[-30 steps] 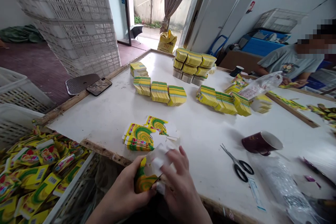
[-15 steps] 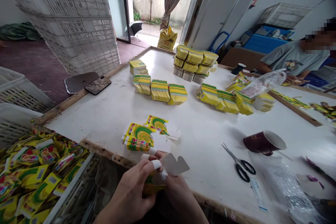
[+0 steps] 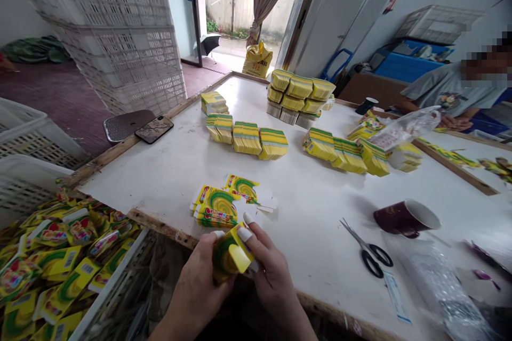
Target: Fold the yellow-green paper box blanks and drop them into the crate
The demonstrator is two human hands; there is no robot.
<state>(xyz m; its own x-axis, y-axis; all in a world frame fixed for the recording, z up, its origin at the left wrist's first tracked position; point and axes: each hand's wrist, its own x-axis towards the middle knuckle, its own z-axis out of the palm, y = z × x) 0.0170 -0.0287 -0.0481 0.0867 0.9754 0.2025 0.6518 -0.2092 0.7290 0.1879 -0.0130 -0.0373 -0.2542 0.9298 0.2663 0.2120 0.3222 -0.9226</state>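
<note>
Between both hands, at the table's front edge, is a yellow and green printed carton [image 3: 227, 256] with a flap standing out. My left hand [image 3: 200, 272] is closed around its left side. On the right side, my right hand [image 3: 269, 262] grips the carton with its fingers near the upper edge. White coverings wrap several fingertips. Just beyond the hands lies a small pile of flat yellow cartons [image 3: 218, 205] with white flaps. The carton's underside and some fingers are hidden.
Bundled carton stacks [image 3: 274, 144] stand across the white table [image 3: 160, 181]. Scissors [image 3: 370, 256], a dark mug [image 3: 406, 217] and clear plastic wrap [image 3: 438, 287] lie right. A phone [image 3: 154, 129] rests at the left edge. A crate of cartons [image 3: 60, 266] stands lower left. A person [image 3: 460, 90] sits far right.
The carton has turned so its printed face and yellow flap show, where a grey inner flap stuck out before. My right hand has come up round its right side.
</note>
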